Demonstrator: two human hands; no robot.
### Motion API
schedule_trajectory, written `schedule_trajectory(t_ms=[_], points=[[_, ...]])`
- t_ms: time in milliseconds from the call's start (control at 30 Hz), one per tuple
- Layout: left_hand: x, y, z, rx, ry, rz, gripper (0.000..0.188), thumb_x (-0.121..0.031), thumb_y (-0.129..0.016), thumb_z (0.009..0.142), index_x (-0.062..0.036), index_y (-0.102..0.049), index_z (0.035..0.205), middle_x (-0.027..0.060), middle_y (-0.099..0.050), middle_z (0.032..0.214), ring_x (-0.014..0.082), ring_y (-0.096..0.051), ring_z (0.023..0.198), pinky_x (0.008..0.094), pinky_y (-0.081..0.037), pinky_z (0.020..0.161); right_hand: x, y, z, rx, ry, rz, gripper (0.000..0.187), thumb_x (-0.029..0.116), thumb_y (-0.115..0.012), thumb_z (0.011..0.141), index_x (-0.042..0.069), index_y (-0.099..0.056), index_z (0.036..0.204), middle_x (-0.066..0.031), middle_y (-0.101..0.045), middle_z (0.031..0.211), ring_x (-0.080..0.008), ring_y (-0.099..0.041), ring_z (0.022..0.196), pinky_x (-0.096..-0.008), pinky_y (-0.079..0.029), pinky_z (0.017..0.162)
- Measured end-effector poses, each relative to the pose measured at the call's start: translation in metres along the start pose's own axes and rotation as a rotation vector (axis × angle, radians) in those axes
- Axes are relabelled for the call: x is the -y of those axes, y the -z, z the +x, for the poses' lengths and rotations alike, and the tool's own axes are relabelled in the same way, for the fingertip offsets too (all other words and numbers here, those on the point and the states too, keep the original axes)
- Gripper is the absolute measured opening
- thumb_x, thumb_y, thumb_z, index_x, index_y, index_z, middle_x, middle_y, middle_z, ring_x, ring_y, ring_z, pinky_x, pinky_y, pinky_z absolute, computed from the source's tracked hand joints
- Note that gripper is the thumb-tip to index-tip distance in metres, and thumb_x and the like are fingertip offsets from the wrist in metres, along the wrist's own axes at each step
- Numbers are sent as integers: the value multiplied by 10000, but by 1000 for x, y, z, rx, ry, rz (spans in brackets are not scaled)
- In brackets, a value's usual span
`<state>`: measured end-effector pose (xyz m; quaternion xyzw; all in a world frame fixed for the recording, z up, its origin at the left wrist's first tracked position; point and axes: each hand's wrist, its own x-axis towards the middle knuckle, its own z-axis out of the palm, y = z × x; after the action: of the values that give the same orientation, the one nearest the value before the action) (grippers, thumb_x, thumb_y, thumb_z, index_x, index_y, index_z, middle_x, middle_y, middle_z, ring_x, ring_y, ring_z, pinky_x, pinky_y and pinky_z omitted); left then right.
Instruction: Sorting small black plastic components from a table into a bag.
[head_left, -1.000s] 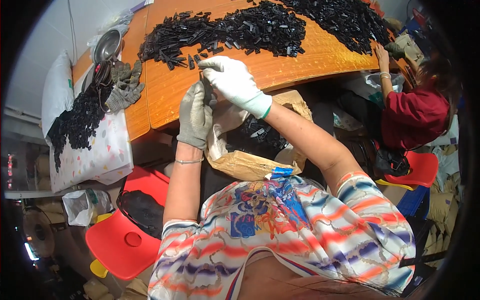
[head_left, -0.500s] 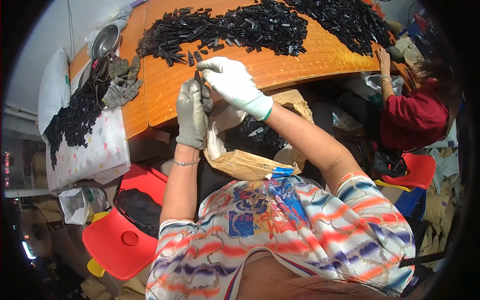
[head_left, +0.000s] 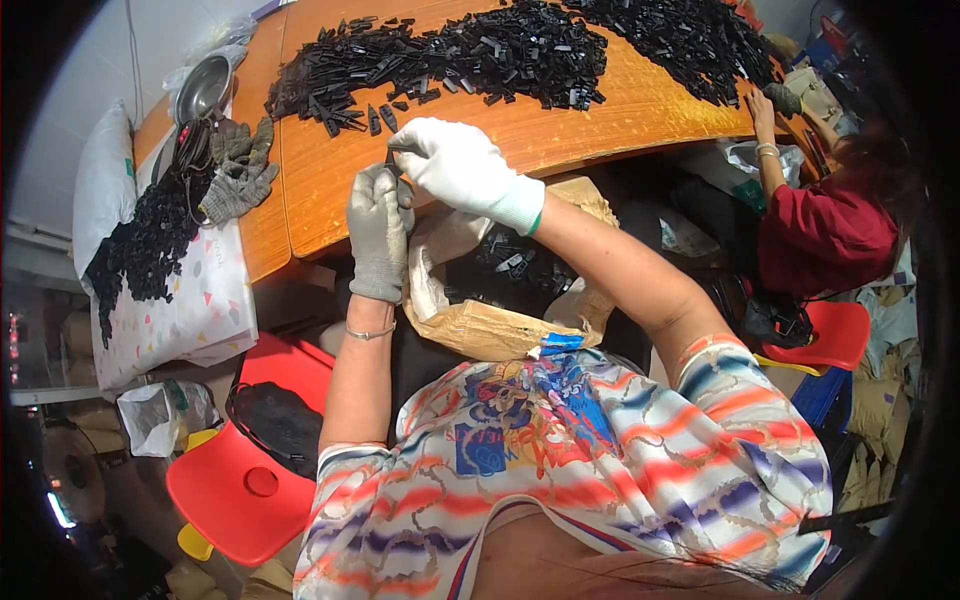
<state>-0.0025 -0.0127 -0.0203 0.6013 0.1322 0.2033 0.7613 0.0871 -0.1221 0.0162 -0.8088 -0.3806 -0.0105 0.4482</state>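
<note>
The left hand (head_left: 379, 230) grips a small black piece (head_left: 390, 157); the right hand (head_left: 450, 166), just beside, seems to pinch its top. Beyond both hands lies a black pile (head_left: 540, 55).

On your L, a round metal bowl (head_left: 204, 88) lies nr grey knit gloves (head_left: 238, 178) at the desk (head_left: 340, 195) edge. Below, a red chair (head_left: 235, 510) w/ a black item (head_left: 276, 428) on it, a white plastic bag (head_left: 158, 418) alongside. On your R, a co-worker (head_left: 828, 236) in a dk-red top, nr a 2nd red chair (head_left: 838, 335).
</note>
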Motion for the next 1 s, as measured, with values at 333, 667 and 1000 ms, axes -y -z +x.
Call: schedule_trajectory(t_ms=[333,667,1000], points=[[12,-10,5,-88,-50,57,205,-180,-473,972,-65,-541,817,-71,-428,641,7,-353,535,182,-268,449,-10,8,6,192,347,-432,147,193,-585,782,63,-534,826,-135,-607,734,-349,-624,681,-435,-495,590],[6,-33,17,-136,35,111,258,-247,-506,954,-71,-543,768,-54,-435,612,34,-368,497,193,-299,433,-26,9,-1,93,260,-454,112,182,-567,799,73,-546,819,-127,-603,722,-346,-616,674,-438,-490,589],[12,-12,-2,39,243,-219,185,-190,-478,983,-24,-550,1025,-10,-518,725,25,-435,555,141,-369,487,-30,35,-7,260,-225,190,388,290,-591,834,75,-605,1157,-106,-677,895,-212,-660,841,-349,-512,767]])
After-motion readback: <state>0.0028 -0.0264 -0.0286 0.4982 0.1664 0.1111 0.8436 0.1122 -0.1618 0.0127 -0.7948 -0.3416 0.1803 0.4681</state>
